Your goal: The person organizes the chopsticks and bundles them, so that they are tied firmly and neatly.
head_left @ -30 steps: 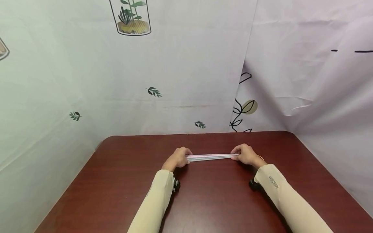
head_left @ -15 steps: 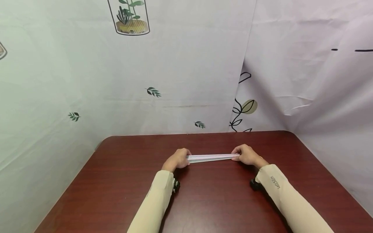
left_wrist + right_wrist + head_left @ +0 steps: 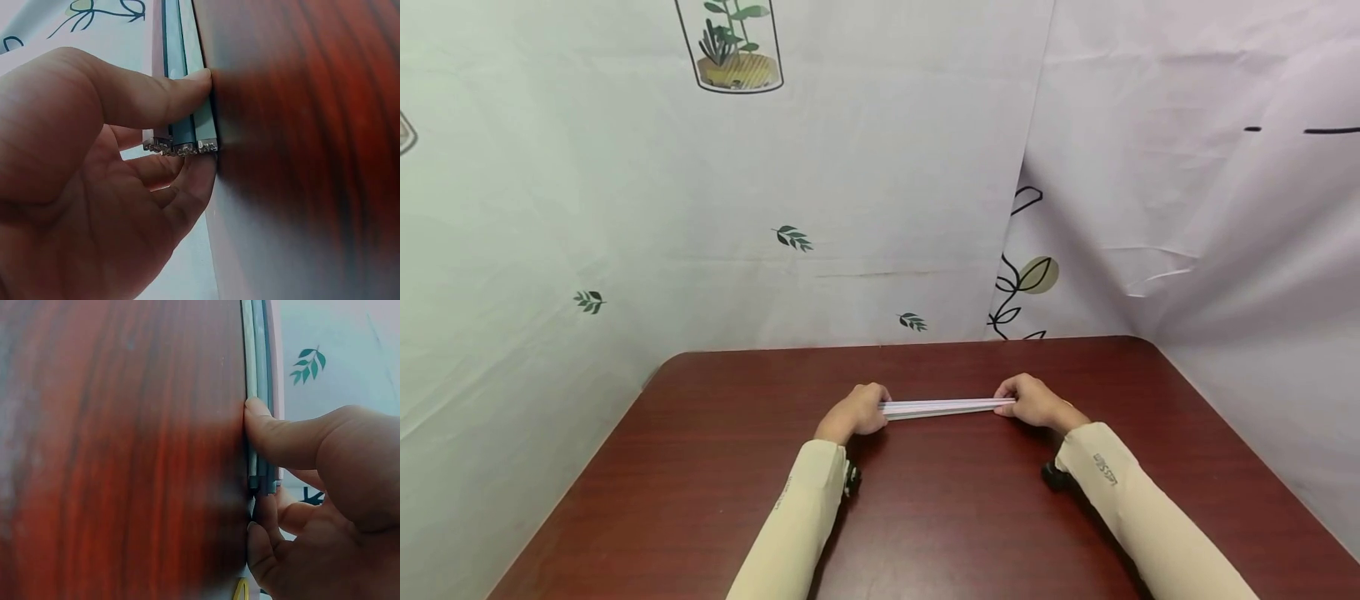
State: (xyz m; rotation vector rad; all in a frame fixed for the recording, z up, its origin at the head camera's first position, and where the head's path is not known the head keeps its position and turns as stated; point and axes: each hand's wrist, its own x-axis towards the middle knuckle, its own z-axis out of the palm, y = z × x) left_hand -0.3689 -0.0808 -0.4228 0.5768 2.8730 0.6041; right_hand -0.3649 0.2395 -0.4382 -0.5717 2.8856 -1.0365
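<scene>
A bundle of several long, thin pastel sticks (image 3: 940, 407) lies crosswise between my hands in the head view, low over the far part of the table. My left hand (image 3: 859, 409) grips its left end, thumb on the near side and fingers behind. The left wrist view shows pink, blue-grey and pale green sticks (image 3: 204, 122) side by side, with jagged silvery ends. At the right end my right hand (image 3: 1032, 401) pinches the bundle between thumb and fingers. Small dark tips (image 3: 253, 482) stick out below that thumb in the right wrist view.
A dark red wood-grain table (image 3: 940, 517) with rounded far corners lies under both arms. Behind it hangs a pale printed cloth (image 3: 880, 167), with more cloth along both sides. Each wrist carries a black device (image 3: 1056, 477) under a cream sleeve (image 3: 1138, 508).
Both hands keep their hold on the sticks and stay nearly in place. The bundle shows a slightly different face, paler on top. The head view has shifted a little.
</scene>
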